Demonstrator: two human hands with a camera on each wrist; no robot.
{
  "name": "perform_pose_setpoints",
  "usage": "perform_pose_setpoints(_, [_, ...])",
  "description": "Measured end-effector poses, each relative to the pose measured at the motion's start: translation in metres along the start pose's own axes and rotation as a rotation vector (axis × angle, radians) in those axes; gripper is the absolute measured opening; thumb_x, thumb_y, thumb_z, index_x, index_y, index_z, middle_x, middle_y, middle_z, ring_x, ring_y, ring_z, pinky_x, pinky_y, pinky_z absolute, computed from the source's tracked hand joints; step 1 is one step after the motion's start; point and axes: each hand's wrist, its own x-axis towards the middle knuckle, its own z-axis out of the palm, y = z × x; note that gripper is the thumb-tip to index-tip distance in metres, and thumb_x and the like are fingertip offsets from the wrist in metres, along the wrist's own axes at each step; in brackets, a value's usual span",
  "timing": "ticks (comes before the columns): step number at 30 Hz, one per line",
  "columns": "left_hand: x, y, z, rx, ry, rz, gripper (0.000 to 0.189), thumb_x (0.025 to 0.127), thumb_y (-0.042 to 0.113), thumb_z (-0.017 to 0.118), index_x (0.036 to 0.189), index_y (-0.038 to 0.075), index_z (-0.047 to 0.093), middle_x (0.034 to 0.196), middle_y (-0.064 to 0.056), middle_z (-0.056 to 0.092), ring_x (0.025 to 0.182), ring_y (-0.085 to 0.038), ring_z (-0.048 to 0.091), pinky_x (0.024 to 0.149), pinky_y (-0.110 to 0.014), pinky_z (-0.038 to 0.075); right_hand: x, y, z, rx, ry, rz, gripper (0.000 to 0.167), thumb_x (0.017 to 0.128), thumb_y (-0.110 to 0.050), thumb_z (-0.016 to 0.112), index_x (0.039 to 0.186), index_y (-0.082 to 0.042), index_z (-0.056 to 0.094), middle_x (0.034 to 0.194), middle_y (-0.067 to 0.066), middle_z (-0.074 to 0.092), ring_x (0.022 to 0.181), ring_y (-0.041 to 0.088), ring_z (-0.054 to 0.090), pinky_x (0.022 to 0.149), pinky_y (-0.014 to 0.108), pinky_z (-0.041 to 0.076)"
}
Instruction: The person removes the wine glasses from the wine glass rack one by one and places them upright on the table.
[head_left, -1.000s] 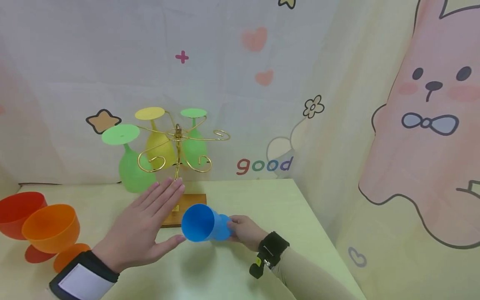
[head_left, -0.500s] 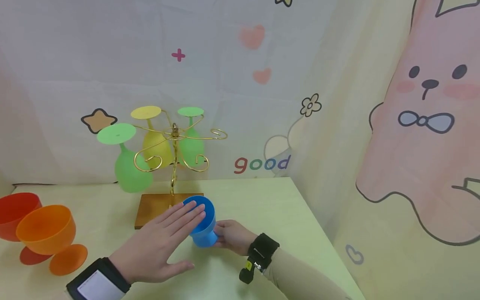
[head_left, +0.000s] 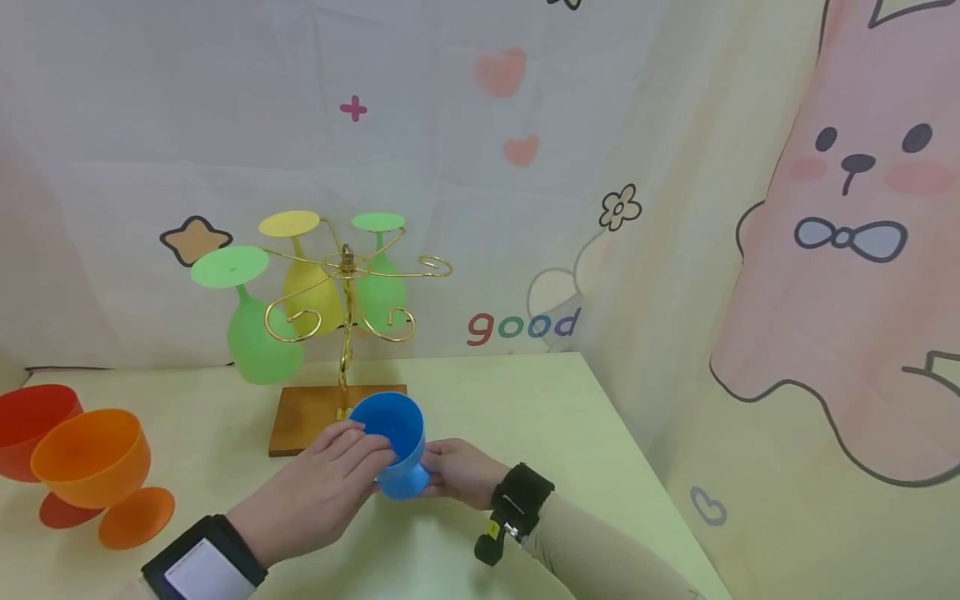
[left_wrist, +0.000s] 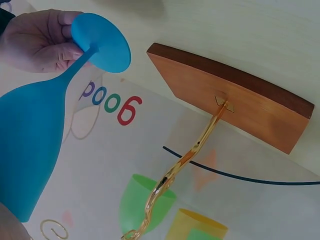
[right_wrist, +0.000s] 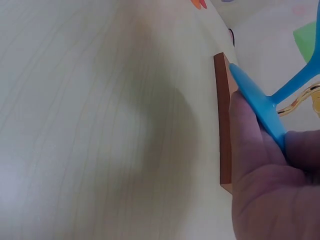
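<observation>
A blue plastic wine glass [head_left: 408, 437] is held between both hands in front of the rack, its mouth facing up and toward the head camera. My right hand [head_left: 465, 472] pinches its round foot, fingers beneath and thumb on top, as the right wrist view shows at the blue foot [right_wrist: 257, 102]. My left hand [head_left: 318, 483] grips the left side of the bowl, fingers bent at the rim; its thumb is hidden. In the left wrist view the bowl [left_wrist: 30, 135] and stem slant down from the right hand [left_wrist: 45, 42].
Behind stands a gold wire glass rack [head_left: 347, 333] on a wooden base [head_left: 296, 421]. Two green glasses [head_left: 262, 342] and a yellow glass [head_left: 311, 292] hang upside down from it. An orange glass [head_left: 90, 458] and a red glass [head_left: 33, 425] stand on the table at the left.
The blue glass has tipped from sideways to mouth-up and shifted left with the right hand. The left hand, flat before, has moved to the bowl and bent its fingers round it.
</observation>
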Motion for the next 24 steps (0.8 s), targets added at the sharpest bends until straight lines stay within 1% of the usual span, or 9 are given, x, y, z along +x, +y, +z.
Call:
perform_pose_setpoints(4, [-0.001, -0.001, 0.0, 0.045, -0.005, 0.017, 0.048, 0.105, 0.033, 0.013, 0.118, 0.008, 0.052, 0.107, -0.003, 0.052, 0.105, -0.022, 0.045, 0.097, -0.041, 0.038, 0.0, 0.0, 0.002, -0.022, 0.007, 0.008, 0.036, 0.102, -0.023, 0.047, 0.128, -0.001, 0.059, 0.114, 0.012, 0.068, 0.1, 0.03, 0.067, 0.088, 0.044, 0.053])
perform_pose_setpoints(6, [-0.001, -0.001, -0.002, 0.051, -0.032, 0.003, 0.04, 0.106, 0.031, 0.019, 0.117, 0.009, 0.051, 0.104, -0.002, 0.05, 0.102, -0.02, 0.044, 0.095, -0.039, 0.038, 0.0, 0.0, 0.002, -0.035, 0.01, 0.011, 0.036, 0.102, -0.023, 0.048, 0.129, -0.002, 0.058, 0.114, 0.012, 0.067, 0.1, 0.03, 0.067, 0.087, 0.044, 0.053])
perform_pose_setpoints(10, [0.0, 0.0, -0.007, 0.048, -0.079, -0.039, 0.018, 0.101, 0.022, 0.05, 0.114, 0.01, 0.051, 0.101, 0.0, 0.048, 0.1, -0.019, 0.042, 0.093, -0.039, 0.038, -0.002, -0.003, 0.003, -0.076, 0.015, 0.001, 0.037, 0.102, -0.025, 0.048, 0.13, -0.002, 0.058, 0.115, 0.012, 0.066, 0.099, 0.031, 0.067, 0.086, 0.046, 0.054])
perform_pose_setpoints(12, [-0.001, -0.002, -0.008, 0.053, -0.06, -0.041, 0.019, 0.103, 0.023, 0.042, 0.112, 0.01, 0.052, 0.099, -0.001, 0.048, 0.098, -0.02, 0.043, 0.093, -0.039, 0.038, -0.002, -0.005, 0.005, -0.165, 0.064, -0.039, 0.036, 0.102, -0.027, 0.049, 0.127, -0.002, 0.06, 0.112, 0.012, 0.067, 0.096, 0.031, 0.068, 0.083, 0.046, 0.055])
perform_pose_setpoints(16, [-0.004, -0.006, -0.01, 0.079, -0.026, -0.047, 0.041, 0.106, 0.027, 0.015, 0.108, 0.009, 0.052, 0.094, -0.002, 0.047, 0.095, -0.022, 0.044, 0.091, -0.041, 0.037, -0.003, -0.01, 0.009, -0.69, 0.285, -0.202, 0.044, 0.1, -0.038, 0.05, 0.131, -0.007, 0.057, 0.119, 0.009, 0.065, 0.105, 0.028, 0.065, 0.086, 0.044, 0.054])
perform_pose_setpoints(18, [-0.007, -0.008, -0.012, 0.083, -0.037, -0.063, 0.028, 0.106, 0.02, 0.025, 0.105, 0.009, 0.051, 0.092, -0.002, 0.046, 0.093, -0.022, 0.043, 0.09, -0.041, 0.037, -0.004, -0.012, 0.008, -1.008, 0.416, -0.276, 0.054, 0.098, -0.047, 0.051, 0.138, -0.012, 0.052, 0.131, 0.007, 0.06, 0.118, 0.026, 0.058, 0.094, 0.044, 0.049])
perform_pose_setpoints(20, [-0.01, -0.009, -0.014, 0.085, -0.056, -0.081, 0.006, 0.101, 0.012, 0.048, 0.105, 0.009, 0.051, 0.091, -0.001, 0.044, 0.092, -0.021, 0.042, 0.09, -0.04, 0.037, -0.004, -0.013, 0.006, -1.242, 0.506, -0.324, 0.066, 0.095, -0.057, 0.049, 0.146, -0.015, 0.043, 0.143, 0.006, 0.05, 0.131, 0.027, 0.047, 0.104, 0.046, 0.041])
perform_pose_setpoints(22, [-0.013, -0.01, -0.015, 0.087, -0.065, -0.087, 0.014, 0.093, 0.005, 0.059, 0.103, 0.01, 0.05, 0.09, 0.0, 0.042, 0.091, -0.021, 0.041, 0.089, -0.04, 0.036, -0.003, -0.014, 0.001, -1.379, 0.55, -0.351, 0.076, 0.092, -0.065, 0.044, 0.15, -0.017, 0.036, 0.15, 0.006, 0.041, 0.138, 0.03, 0.035, 0.11, 0.049, 0.031])
perform_pose_setpoints(24, [-0.016, -0.01, -0.015, 0.093, -0.053, -0.08, 0.008, 0.096, 0.004, 0.05, 0.101, 0.01, 0.049, 0.088, 0.0, 0.04, 0.09, -0.021, 0.041, 0.087, -0.039, 0.036, -0.003, -0.015, -0.003, -1.456, 0.576, -0.355, 0.082, 0.09, -0.071, 0.039, 0.153, -0.019, 0.029, 0.154, 0.006, 0.034, 0.142, 0.031, 0.027, 0.113, 0.053, 0.024])
